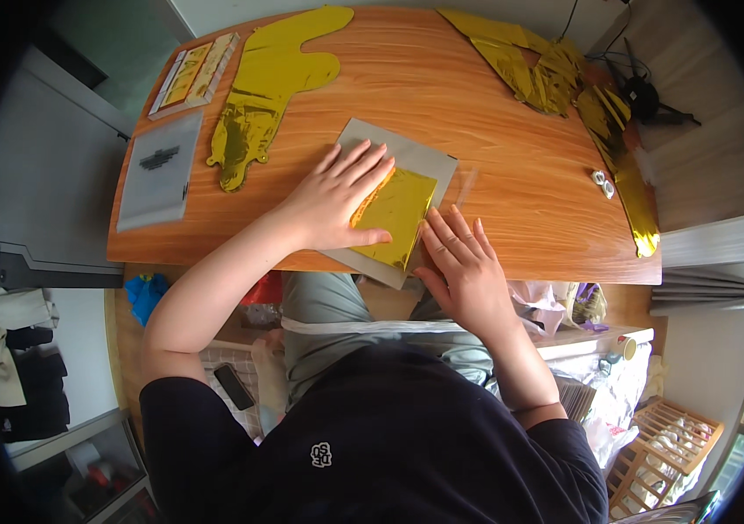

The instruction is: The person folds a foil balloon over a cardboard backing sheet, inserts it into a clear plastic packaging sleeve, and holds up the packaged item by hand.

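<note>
A flat rectangle of shiny gold foil, seemingly folded, lies on a tilted grey sheet at the table's near edge. My left hand presses flat over the foil's left side, its fingers spread and its thumb across the gold. Between that hand and the foil shows an orange-patterned strip, mostly covered. My right hand rests with extended fingers along the foil's right edge, fingertips at its border. A narrow clear strip lies on the wood just beyond the right fingertips.
A large flat gold foil shape spreads at the far left, near a boxed package and clear plastic sleeves. More crumpled gold foil runs down the right edge, beside small white rolls and a black stand.
</note>
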A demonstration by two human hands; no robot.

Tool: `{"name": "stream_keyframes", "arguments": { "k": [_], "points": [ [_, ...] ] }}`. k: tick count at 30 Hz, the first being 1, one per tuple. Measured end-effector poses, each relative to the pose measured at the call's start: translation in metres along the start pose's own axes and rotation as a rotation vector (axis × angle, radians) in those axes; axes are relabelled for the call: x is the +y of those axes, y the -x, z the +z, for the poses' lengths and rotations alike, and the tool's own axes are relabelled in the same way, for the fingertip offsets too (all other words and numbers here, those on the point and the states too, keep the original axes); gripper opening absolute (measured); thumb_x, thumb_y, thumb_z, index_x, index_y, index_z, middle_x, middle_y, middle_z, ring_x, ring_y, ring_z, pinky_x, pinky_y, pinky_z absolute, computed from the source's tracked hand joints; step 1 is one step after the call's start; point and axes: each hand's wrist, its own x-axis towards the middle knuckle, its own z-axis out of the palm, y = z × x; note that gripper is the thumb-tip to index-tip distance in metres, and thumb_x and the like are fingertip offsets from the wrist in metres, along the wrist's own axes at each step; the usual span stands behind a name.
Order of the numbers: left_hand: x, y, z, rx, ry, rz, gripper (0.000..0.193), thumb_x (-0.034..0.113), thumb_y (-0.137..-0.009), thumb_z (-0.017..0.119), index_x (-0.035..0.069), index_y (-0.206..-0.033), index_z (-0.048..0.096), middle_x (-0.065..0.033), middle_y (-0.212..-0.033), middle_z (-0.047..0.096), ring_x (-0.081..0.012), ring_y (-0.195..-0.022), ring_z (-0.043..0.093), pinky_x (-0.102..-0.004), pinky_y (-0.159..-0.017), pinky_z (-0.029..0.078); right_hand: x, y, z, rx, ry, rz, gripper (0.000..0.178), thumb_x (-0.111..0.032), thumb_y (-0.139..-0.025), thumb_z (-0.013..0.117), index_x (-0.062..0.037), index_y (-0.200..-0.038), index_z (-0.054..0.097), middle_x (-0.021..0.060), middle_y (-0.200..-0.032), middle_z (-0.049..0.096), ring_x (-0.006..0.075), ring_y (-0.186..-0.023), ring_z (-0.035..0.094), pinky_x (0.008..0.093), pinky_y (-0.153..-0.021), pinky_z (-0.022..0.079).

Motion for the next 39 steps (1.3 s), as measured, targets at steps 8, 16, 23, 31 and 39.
{"name": "stream_keyframes", "arguments": {
  "k": [8,16,23,31,39],
  "points": [
    [0.002,0.001,0.001,0.010,-0.029,-0.002,0.108,0.067,-0.086,0.068,0.008,-0.165,0.024,-0.0158,-0.172,0.021,-0.0345,-0.159,0.018,-0.0561,-0.129,0.014,-0.011,-0.002,-0.005,-0.068,0.104,-0.013,0.057,-0.031,-0.096,0.070,-0.0137,-0.148,0.056,0.0132,-0.154,0.051,0.0376,-0.147,0.042,0.0591,-0.119,0.034],
    [0.000,0.003,0.002,-0.005,-0.013,-0.016,0.108,0.069,-0.087,0.066,0.008,-0.166,0.022,-0.0145,-0.173,0.019,-0.0326,-0.160,0.015,-0.0542,-0.130,0.011,-0.009,-0.004,0.003,-0.113,0.041,-0.057,0.053,-0.031,-0.099,0.066,-0.0178,-0.149,0.056,0.0114,-0.158,0.047,0.0369,-0.149,0.041,0.0589,-0.120,0.032],
    [-0.012,0.003,-0.004,-0.027,0.134,0.024,0.110,0.074,-0.090,0.059,0.009,-0.167,0.016,-0.0141,-0.173,0.017,-0.0322,-0.161,0.013,-0.0520,-0.130,0.010,-0.007,-0.007,0.002,-0.164,0.079,-0.148,0.051,-0.032,-0.100,0.064,-0.0177,-0.149,0.057,0.0128,-0.159,0.047,0.0367,-0.149,0.041,0.0563,-0.121,0.033],
    [-0.031,0.004,-0.007,0.094,1.296,0.048,0.098,0.069,-0.104,0.036,0.008,-0.167,-0.006,-0.0178,-0.175,0.007,-0.0297,-0.162,0.004,-0.0474,-0.129,0.003,-0.010,-0.013,0.004,-0.177,0.055,-0.126,0.061,-0.048,-0.100,0.061,-0.0137,-0.150,0.056,0.0184,-0.159,0.046,0.0387,-0.149,0.041,0.0570,-0.122,0.031],
    [-0.033,0.002,-0.005,0.094,1.271,0.020,0.098,0.070,-0.103,0.039,0.008,-0.168,-0.003,-0.0172,-0.175,0.008,-0.0285,-0.162,0.006,-0.0459,-0.129,0.006,-0.013,-0.015,0.007,-0.168,0.125,-0.137,0.097,-0.083,-0.089,0.046,-0.0136,-0.157,0.046,0.0183,-0.164,0.039,0.0426,-0.151,0.036,0.0600,-0.122,0.026]
  ]
}}
